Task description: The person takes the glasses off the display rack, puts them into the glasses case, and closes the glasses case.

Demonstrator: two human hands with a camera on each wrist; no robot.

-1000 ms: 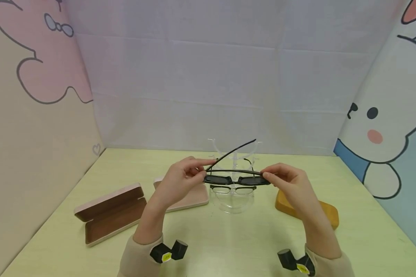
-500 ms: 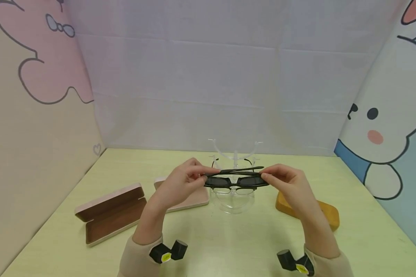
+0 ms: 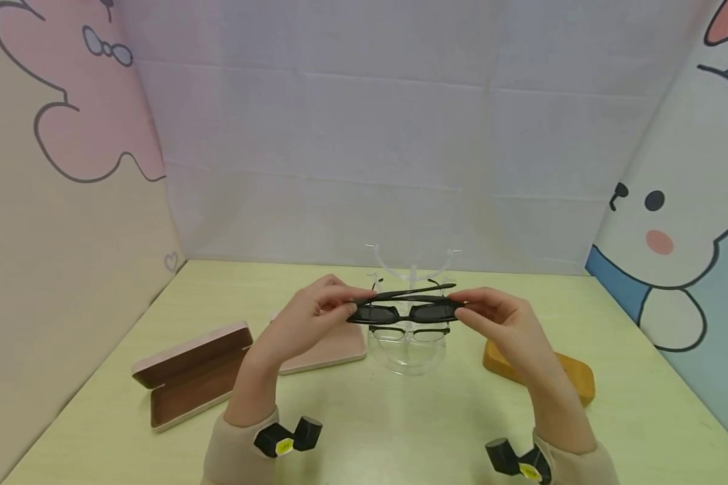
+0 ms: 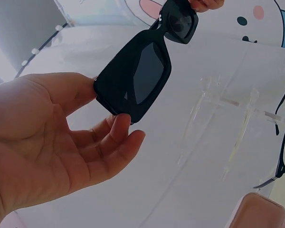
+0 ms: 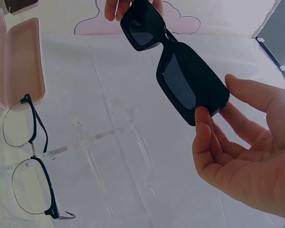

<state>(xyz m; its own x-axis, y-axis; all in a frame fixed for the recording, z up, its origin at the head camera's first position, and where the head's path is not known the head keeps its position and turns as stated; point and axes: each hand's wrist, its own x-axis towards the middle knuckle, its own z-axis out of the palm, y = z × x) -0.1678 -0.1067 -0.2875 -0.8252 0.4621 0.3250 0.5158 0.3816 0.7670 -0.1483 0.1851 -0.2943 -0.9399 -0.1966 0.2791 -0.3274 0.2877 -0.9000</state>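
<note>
Black sunglasses are held up between both hands, lenses toward the head camera and temples folded across behind them. My left hand pinches the left end of the frame between thumb and fingers. On the other end, my right hand pinches the corner by the lens. Just below and beyond them, half-rim eyeglasses with clear lenses sit on a transparent display stand. The wrist views show the dark sunglasses from below, with fingertips at each outer edge.
An open eyeglass case with brown lining lies at the left. Behind my left hand is a pale pink case, partly hidden. An orange case lies under my right forearm. Printed cloth walls enclose the table.
The raised temple of the sunglasses has folded down against the frame. The sunglasses and left hand have shifted slightly left, and the right fingers now sit further over the frame's corner.
</note>
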